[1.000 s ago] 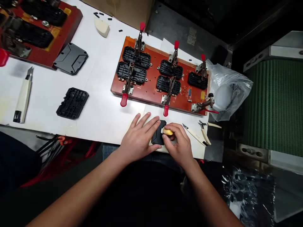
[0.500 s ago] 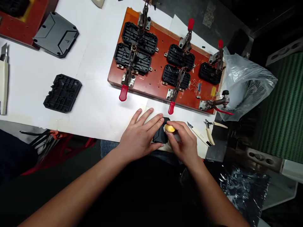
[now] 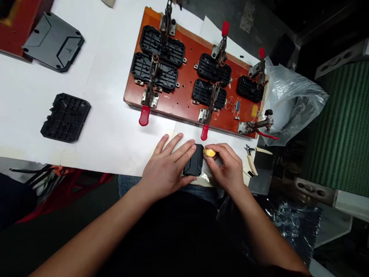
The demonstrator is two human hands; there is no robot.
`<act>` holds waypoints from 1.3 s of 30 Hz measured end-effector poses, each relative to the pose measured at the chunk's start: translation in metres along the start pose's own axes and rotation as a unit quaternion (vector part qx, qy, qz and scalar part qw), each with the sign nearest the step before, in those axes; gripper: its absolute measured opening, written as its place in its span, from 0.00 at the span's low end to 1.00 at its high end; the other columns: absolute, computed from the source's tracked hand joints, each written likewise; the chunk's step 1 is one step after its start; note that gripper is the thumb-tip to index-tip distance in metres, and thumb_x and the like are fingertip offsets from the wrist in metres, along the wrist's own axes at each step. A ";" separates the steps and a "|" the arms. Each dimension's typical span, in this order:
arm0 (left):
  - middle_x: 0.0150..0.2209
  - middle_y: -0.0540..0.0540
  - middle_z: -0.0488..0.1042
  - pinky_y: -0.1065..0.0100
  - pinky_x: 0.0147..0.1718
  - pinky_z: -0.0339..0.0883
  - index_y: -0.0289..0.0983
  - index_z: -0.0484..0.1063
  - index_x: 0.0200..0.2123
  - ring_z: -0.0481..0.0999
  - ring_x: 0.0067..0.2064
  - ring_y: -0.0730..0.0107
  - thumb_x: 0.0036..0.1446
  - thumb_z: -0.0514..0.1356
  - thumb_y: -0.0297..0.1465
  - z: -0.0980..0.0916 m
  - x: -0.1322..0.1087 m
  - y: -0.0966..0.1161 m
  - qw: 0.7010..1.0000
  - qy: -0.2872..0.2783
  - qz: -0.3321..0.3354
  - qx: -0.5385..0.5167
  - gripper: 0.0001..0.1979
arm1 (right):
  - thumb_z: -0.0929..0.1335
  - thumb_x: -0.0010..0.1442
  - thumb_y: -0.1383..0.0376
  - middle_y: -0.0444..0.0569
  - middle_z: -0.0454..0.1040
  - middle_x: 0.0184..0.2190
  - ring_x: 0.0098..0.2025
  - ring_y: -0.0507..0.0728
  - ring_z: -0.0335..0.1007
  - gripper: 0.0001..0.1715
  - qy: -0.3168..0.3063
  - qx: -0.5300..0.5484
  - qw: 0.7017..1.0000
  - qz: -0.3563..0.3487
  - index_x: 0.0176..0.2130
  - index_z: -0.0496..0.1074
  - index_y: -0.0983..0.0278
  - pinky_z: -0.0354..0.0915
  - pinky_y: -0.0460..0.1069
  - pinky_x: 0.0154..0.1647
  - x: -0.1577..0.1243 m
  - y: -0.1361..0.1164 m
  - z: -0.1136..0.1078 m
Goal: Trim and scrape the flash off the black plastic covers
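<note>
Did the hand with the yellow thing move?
Barely: the right hand still pinches the yellow thing at the black part's right edge, below the red clamp handle.

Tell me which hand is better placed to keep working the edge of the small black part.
Right, probably. The right hand pinches the yellow piece against the edge of the black part, while the left hand lies flat on that part, pinning it to the table.

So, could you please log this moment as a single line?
left hand: pressing black part flat | right hand: pinching yellow piece at part's edge | clamp board: behind
</note>
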State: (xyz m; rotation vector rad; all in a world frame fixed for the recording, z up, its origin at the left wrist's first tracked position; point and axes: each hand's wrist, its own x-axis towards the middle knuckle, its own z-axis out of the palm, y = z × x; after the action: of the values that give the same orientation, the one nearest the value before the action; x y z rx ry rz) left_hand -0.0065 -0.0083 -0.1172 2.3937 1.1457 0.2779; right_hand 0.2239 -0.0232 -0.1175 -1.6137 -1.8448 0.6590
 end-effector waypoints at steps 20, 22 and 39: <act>0.72 0.45 0.62 0.37 0.75 0.40 0.42 0.61 0.72 0.52 0.76 0.42 0.62 0.66 0.48 0.003 0.001 0.001 1.000 0.010 -0.002 0.012 0.39 | 0.67 0.68 0.72 0.50 0.79 0.50 0.50 0.58 0.75 0.20 -0.149 0.043 0.979 -0.135 0.56 0.71 0.57 0.75 0.56 0.51 -0.013 -0.004 -0.007; 0.72 0.45 0.62 0.37 0.75 0.41 0.42 0.60 0.72 0.52 0.76 0.42 0.61 0.66 0.49 0.003 0.001 0.000 1.000 0.016 -0.003 0.019 0.40 | 0.66 0.67 0.72 0.51 0.80 0.50 0.51 0.59 0.75 0.18 -0.115 0.030 0.982 -0.144 0.55 0.72 0.57 0.74 0.57 0.53 -0.011 -0.002 -0.007; 0.73 0.47 0.61 0.38 0.75 0.40 0.40 0.60 0.72 0.51 0.76 0.44 0.62 0.65 0.50 0.002 0.000 0.001 1.000 -0.001 0.005 0.028 0.40 | 0.69 0.67 0.70 0.49 0.80 0.46 0.47 0.56 0.78 0.14 -0.092 0.067 0.988 -0.101 0.51 0.73 0.56 0.77 0.53 0.47 -0.024 0.006 -0.005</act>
State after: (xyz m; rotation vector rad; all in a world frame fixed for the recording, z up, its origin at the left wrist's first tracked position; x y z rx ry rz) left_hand -0.0051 -0.0092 -0.1185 2.4489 1.1549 0.2509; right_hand 0.2337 -0.0458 -0.1205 -1.2957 -2.0162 0.8430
